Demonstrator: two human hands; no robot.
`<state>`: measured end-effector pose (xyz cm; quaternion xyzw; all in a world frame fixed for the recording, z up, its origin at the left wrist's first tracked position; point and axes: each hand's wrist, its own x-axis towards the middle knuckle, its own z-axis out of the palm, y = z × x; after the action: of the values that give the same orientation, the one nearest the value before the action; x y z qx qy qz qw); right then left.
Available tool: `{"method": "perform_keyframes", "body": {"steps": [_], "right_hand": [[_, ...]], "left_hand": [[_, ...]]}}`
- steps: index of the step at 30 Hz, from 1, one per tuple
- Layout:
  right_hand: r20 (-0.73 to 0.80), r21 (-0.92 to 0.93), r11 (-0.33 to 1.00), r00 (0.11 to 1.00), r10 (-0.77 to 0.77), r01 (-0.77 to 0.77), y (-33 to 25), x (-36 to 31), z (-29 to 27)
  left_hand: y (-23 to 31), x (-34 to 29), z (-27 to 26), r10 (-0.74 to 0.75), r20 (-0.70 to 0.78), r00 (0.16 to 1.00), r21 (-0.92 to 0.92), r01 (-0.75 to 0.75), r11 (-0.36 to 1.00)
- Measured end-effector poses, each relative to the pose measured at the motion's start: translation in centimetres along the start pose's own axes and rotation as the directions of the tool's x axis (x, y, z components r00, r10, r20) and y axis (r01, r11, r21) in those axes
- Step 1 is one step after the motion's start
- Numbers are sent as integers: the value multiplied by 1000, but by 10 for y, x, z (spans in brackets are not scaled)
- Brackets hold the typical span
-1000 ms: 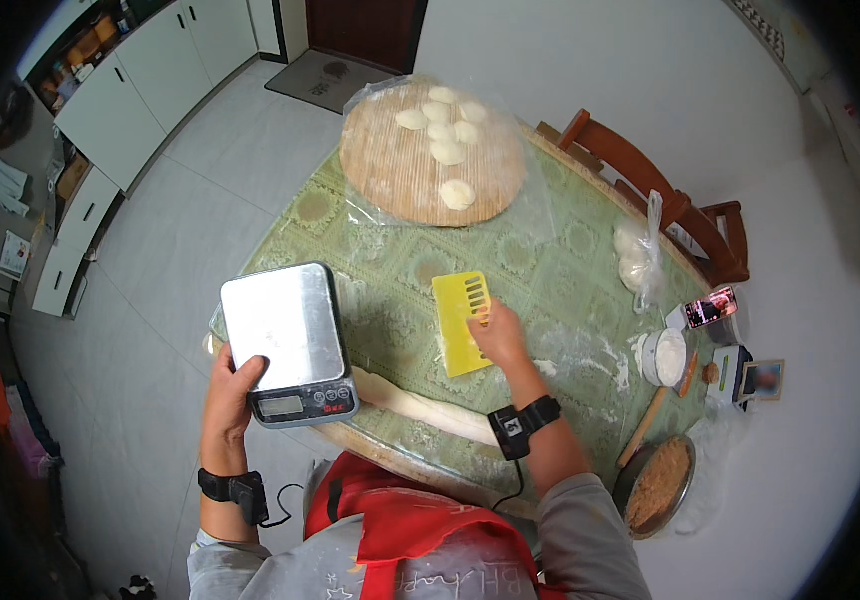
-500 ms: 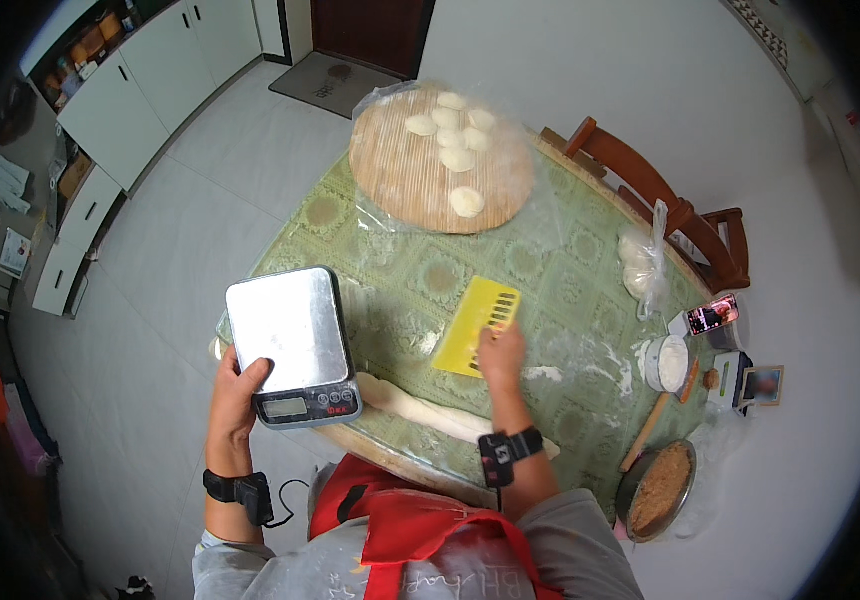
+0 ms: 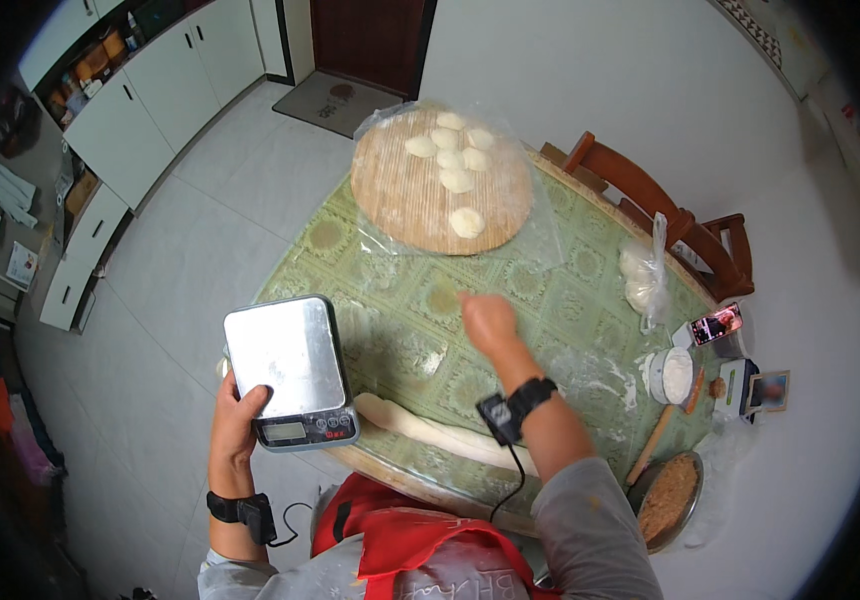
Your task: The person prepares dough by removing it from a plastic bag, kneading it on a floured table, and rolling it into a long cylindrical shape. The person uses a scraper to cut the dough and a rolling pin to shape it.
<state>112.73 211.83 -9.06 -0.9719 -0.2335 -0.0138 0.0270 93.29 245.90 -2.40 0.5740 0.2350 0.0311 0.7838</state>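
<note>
My left hand (image 3: 240, 412) grips the left side of a kitchen scale (image 3: 288, 360), its thumb on the bare metal plate. The scale is held near the table's left front edge. A long roll of dough (image 3: 430, 430) lies along the front edge, running right from the scale and passing under my right forearm. Above the table, beyond the roll, is my right hand (image 3: 490, 322), its fingers curled closed and a fingertip pointing left. Whatever it may hold is hidden; the yellow dough scraper does not show now.
A round wooden board (image 3: 390, 190) with several pale dough pieces (image 3: 450, 158) lies at the far end. On the right are bagged dough (image 3: 640, 278), a phone (image 3: 716, 324), a bowl of flour (image 3: 672, 375), a rolling pin (image 3: 652, 445) and a bowl of brown filling (image 3: 672, 500). A wooden chair (image 3: 640, 178) stands behind.
My right hand has moved up and slightly left, away from the dough roll. The yellow dough scraper it held has gone out of sight. My left hand keeps hold of the scale.
</note>
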Motion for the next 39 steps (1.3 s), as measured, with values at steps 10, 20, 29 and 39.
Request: {"method": "perform_keyframes", "body": {"steps": [10,20,29,39], "right_hand": [[5,112,992,999,50,-50,-17,-68,-6],[193,575,649,854,484,-498,18,-63,16],[186,624,568,808,560,-537,25,-83,-5],[345,938,-285,483,805,-195,92,-211,-34]], "left_hand": [[5,8,9,-2,14,1000,26,1,1000],[6,5,31,-6,56,998,20,5,1000],[8,8,43,-1,93,996,32,-2,999],[-6,23,144,-105,272,956,126,73,989]]}}
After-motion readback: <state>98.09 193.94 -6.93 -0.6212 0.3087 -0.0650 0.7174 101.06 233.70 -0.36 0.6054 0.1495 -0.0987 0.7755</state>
